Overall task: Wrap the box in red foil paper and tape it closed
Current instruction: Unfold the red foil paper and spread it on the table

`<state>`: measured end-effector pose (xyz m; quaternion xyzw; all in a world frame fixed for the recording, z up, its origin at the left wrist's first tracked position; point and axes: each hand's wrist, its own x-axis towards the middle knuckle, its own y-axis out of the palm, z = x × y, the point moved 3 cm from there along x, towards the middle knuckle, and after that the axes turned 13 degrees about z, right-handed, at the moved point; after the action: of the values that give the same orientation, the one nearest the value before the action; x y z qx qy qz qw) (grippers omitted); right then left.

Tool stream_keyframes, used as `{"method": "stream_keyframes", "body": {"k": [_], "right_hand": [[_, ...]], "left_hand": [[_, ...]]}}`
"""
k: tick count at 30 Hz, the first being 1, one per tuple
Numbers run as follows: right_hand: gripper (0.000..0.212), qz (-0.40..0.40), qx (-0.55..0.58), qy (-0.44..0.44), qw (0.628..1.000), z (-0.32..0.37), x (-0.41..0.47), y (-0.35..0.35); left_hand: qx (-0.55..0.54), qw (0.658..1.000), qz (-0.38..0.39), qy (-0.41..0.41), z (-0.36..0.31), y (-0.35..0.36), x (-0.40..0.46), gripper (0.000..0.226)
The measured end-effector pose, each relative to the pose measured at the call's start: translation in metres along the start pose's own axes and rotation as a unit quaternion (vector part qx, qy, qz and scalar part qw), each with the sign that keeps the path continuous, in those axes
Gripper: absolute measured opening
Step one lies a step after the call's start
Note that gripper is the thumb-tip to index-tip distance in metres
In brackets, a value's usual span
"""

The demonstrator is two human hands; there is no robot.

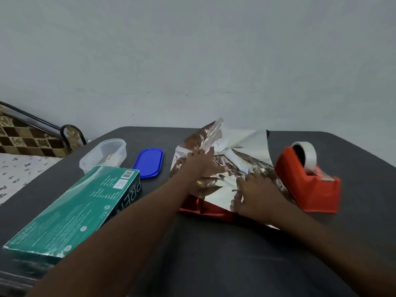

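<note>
silver-backed foil paper point(227, 168) is seen crumpled over a low bulky shape near the middle of the dark grey table point(214, 254), with its red face showing only along the near edge, where a fold lies flat on the table. the box itself cannot be seen; whether it lies under the foil cannot be told. the left hand point(202, 162) is laid on the far left part of the foil, fingers spread and pressed flat against the sheet. the right hand point(255, 195) is set on the near right part, fingers partly curled onto the foil; whether a fold is pinched cannot be told. a red tape dispenser point(310, 185) carrying a roll of clear tape point(306, 155) is placed just beside the foil on the right. to the left of the foil a blue lid point(149, 162) is laid flat, and further left a clear plastic container point(104, 155) is stood. a green carton point(72, 211) is laid at the near left.
</note>
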<state>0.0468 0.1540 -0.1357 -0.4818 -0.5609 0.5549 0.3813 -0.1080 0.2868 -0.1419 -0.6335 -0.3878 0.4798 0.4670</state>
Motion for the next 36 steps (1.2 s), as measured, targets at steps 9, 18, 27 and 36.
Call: {"method": "stream_keyframes", "body": {"k": [9,18,27,36], "right_hand": [[0.025,-0.145,0.088,0.004,0.986,-0.014,0.039,-0.021],[0.029,-0.038,0.114,0.054,0.991,-0.034,0.064,0.026],[0.049,-0.006,0.105,0.045,0.993,-0.025,0.066,0.028],[0.070,-0.024,0.097,0.012,0.995,-0.027,0.059,0.038]], "left_hand": [[0.024,0.998,-0.024,0.043,-0.009,0.001,-0.016,0.095],[0.002,0.997,0.047,-0.060,0.010,0.030,-0.040,0.088],[-0.005,0.996,0.071,-0.057,0.003,0.005,-0.050,0.082],[0.016,0.991,0.112,-0.074,0.006,0.020,-0.069,0.099]]}}
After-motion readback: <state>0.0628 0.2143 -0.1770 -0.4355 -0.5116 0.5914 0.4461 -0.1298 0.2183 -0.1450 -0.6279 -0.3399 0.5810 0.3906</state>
